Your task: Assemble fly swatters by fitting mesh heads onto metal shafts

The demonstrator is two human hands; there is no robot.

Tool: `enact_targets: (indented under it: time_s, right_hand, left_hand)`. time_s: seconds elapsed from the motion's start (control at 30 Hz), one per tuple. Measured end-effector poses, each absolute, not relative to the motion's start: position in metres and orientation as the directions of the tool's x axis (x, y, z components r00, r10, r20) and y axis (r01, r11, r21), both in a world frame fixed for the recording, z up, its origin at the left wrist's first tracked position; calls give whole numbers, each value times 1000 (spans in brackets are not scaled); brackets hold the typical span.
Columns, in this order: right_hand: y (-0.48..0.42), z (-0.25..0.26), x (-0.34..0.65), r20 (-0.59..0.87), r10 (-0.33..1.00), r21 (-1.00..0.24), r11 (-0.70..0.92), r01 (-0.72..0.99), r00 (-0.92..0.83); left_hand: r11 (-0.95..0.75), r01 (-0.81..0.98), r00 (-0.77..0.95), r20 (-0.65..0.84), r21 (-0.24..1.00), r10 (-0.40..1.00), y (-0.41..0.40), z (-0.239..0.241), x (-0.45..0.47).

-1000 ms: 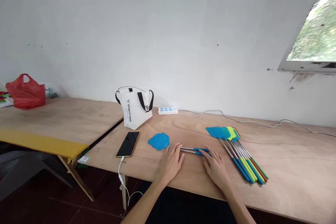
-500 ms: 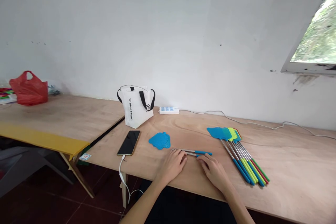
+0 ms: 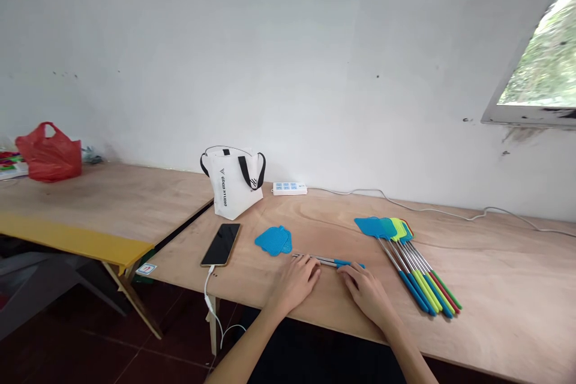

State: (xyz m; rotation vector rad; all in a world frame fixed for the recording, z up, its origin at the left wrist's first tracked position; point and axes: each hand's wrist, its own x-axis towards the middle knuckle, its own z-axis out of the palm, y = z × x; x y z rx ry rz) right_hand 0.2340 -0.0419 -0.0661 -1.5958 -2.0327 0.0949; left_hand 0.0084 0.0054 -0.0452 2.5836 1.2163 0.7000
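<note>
Two short blue fly swatters lie side by side on the plywood table, heads to the left, metal shafts and blue grips running right. My left hand rests flat just in front of the shafts, fingertips touching them. My right hand lies flat by the blue grip ends, fingers spread, holding nothing. To the right lies a row of several extended swatters in blue, green, yellow and red.
A black phone on a white charging cable lies left of the swatters. Behind it stand a white tote bag and a white power strip. A second table on the left carries a red plastic bag.
Both hands drew back toward me from over the two short swatters' shafts a second ago. Over the last half second they stayed nearly still.
</note>
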Motion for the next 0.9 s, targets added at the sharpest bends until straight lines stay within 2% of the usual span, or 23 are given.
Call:
enact_targets:
  time_s: [0.53,0.9]
  right_hand:
    - [-39,-68,237,354,922,-423,310,851,-160]
    - [-39,-69,237,409,898,-377,327,866,-161]
  left_hand:
    - [-645,676,546,345,357,763,7,-50,9]
    - [-633,677,537,335,375,774,6,-48,8]
